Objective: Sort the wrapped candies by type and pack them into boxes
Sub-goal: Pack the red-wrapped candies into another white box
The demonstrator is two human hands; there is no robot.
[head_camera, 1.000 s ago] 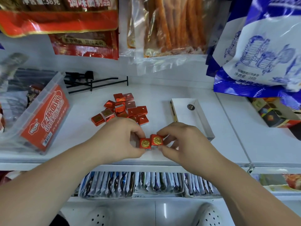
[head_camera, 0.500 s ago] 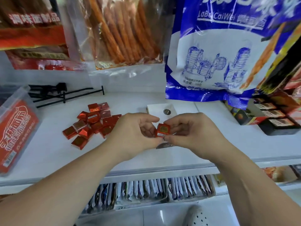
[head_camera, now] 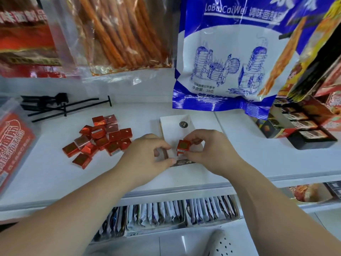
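Observation:
A small stack of red wrapped candies [head_camera: 183, 147] with gold tops sits inside the open white box [head_camera: 177, 121] on the white shelf. My right hand [head_camera: 206, 150] pinches the stack from the right. My left hand [head_camera: 147, 154] is just left of it, its thumb and fingers curled at the box's left wall and front corner; whether it grips the wall I cannot tell. A pile of several more red candies [head_camera: 103, 137] lies on the shelf to the left.
Black metal hooks [head_camera: 60, 106] lie at the back left. A clear tub with a red label [head_camera: 14, 145] stands at far left. Snack bags [head_camera: 221, 61] hang low above the box. Dark display boxes [head_camera: 302, 126] stand at right. The shelf edge [head_camera: 166, 189] runs below my wrists.
Both hands carried the two candies from the shelf front to the white box, stacked together. The view has shifted right. Now the left hand has let go of them.

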